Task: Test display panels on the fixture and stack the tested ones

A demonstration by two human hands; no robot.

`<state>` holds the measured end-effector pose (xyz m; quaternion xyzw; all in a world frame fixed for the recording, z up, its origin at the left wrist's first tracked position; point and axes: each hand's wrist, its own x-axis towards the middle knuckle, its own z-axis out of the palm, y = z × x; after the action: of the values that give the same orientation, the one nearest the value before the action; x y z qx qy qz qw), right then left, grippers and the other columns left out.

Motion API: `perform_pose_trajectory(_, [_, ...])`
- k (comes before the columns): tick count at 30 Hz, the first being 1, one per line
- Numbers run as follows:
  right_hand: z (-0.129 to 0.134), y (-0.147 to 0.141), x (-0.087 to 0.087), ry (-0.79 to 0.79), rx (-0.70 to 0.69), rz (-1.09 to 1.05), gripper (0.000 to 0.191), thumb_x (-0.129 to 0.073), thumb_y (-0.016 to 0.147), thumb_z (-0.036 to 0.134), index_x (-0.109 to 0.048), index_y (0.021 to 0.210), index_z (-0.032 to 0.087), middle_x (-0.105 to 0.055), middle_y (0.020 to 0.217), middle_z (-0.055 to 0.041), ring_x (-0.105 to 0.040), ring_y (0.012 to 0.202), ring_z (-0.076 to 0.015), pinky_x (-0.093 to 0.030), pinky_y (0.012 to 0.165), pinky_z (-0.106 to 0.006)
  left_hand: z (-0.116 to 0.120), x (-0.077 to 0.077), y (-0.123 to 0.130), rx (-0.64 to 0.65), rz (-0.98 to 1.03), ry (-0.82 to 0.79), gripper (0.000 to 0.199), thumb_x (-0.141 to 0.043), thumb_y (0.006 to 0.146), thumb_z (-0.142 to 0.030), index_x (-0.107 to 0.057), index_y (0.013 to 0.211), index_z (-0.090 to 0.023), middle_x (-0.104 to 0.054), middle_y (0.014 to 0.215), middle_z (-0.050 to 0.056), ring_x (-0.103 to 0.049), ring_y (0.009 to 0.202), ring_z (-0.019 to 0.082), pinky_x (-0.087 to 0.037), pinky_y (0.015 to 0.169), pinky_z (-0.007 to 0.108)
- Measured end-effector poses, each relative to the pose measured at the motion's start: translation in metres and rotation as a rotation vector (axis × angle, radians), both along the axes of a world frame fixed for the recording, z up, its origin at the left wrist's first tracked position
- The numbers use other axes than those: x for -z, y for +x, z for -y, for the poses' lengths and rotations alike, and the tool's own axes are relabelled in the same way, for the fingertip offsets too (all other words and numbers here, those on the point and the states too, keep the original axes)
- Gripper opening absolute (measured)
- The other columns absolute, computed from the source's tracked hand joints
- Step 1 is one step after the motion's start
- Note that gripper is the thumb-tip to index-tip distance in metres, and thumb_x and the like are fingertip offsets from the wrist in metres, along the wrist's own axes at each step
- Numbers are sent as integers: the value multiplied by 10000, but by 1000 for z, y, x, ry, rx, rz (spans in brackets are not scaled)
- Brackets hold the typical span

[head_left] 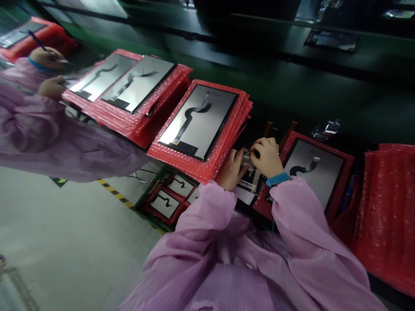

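I am finding a barcoded part (247, 184) lying under both hands, between a red bubble-wrap stack (181, 163) and a right-side panel (321, 172). The left hand (230, 172) is resting at it, thumb and fingers narrowly parted; the right hand (266, 157) is holding its fingers curled. I cannot tell what either is gripping. I am noting two risks: uneven fingertip pressure marking the part, and the left wrist bumping the stack, sliding its top panel (215, 123).
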<state>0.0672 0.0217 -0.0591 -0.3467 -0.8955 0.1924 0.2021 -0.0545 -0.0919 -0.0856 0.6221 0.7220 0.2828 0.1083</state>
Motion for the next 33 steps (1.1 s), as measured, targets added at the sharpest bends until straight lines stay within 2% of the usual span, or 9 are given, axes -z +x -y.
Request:
perform_pose_trajectory(4, [0,0,-1,-8,2,18,150,-568,859,210,-716,835,203,-669,1065,-109,-462,1078,-308,-387,878,-480,-7,2,-2,0,-62,-18,455,-487,1000,-370,-485,1381,-122,-510,1152,123,-575,1101,262,-479,1021,426])
perform_pose_trajectory(10, [-1,1,-2,-5,-20,25,147,-577,843,197,-723,833,206,-659,1081,-108,-456,1096,-307,-393,892,-479,-10,2,-3,10,-74,22,405,-495,1000,-361,-539,1325,-124,-514,1113,114,-576,1043,245,-491,992,413])
perform_pose_trajectory(21, [-2,2,-2,-66,-21,4,139,-566,838,195,-704,829,210,-667,1089,-103,-468,1106,-307,-395,921,-499,-12,0,-6,13,137,77,266,-591,955,-263,-578,1211,-191,-523,1101,70,-576,1070,208,-486,995,372])
perform_pose_trajectory(26, [-2,5,-2,-86,-36,-3,76,-634,801,237,-703,821,210,-661,1126,-103,-472,1123,-315,-398,944,-511,-16,-2,-6,-2,111,73,178,-490,994,-205,-604,1131,-195,-561,1066,64,-580,1044,201,-469,1002,381])
perform_pose_trajectory(33, [-3,7,-2,-105,-55,-13,61,-650,808,261,-699,823,228,-652,1139,-93,-467,1131,-314,-401,946,-516,-19,-1,-7,-7,87,73,161,-508,962,-155,-601,1088,-192,-587,1056,60,-590,1035,200,-471,985,367])
